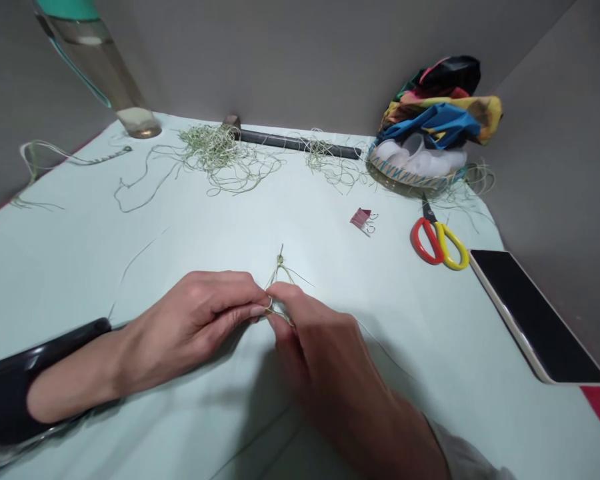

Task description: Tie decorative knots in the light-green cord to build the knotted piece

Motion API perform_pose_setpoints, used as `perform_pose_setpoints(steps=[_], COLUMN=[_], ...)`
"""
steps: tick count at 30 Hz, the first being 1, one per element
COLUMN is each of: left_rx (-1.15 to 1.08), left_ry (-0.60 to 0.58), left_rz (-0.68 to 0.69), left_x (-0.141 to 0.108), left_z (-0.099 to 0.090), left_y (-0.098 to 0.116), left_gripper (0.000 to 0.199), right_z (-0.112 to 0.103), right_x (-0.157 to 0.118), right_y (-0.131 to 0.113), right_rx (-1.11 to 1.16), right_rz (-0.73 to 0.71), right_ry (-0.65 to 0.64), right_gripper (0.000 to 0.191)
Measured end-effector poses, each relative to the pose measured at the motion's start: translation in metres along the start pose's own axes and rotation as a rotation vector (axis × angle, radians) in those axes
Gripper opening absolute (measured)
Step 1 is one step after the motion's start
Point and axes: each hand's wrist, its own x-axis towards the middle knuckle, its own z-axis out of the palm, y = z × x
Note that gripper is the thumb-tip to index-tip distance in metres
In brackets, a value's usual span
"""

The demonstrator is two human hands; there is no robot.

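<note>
Thin pale green cords (281,259) meet in a small knot at the middle of the table, with a short end pointing away from me. Below the knot the strands spread apart and run into my fingers. My left hand (207,313) pinches them from the left between thumb and fingers. From the right, my right hand (325,340) also pinches the cords, its fingertips touching those of the left. The strands between the fingertips are partly hidden. Loose ends trail over the pale tabletop (180,427) on both sides.
Behind lie tangled green threads (215,150) and a hammer (300,141). A bottle (110,73) stands back left. On the right are a basket (410,177) with colourful cloth, a binder clip (362,219), scissors (434,233) and a phone (535,313).
</note>
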Motion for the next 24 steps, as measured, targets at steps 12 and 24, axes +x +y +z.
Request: perform_pose_setpoints(steps=[12, 24], left_rx=[0.026, -0.015], left_ry=[0.087, -0.054], left_rz=[-0.003, -0.120], left_x=[-0.001, -0.001], left_z=[0.005, -0.004], left_y=[0.003, -0.001], left_gripper=[0.023, 0.022], right_z=[0.000, 0.001], right_x=[0.002, 0.007], right_y=[0.009, 0.013], right_rx=[0.056, 0.231], right_rz=[-0.001, -0.018], right_ry=[-0.039, 0.071], right_gripper=[0.031, 0.025])
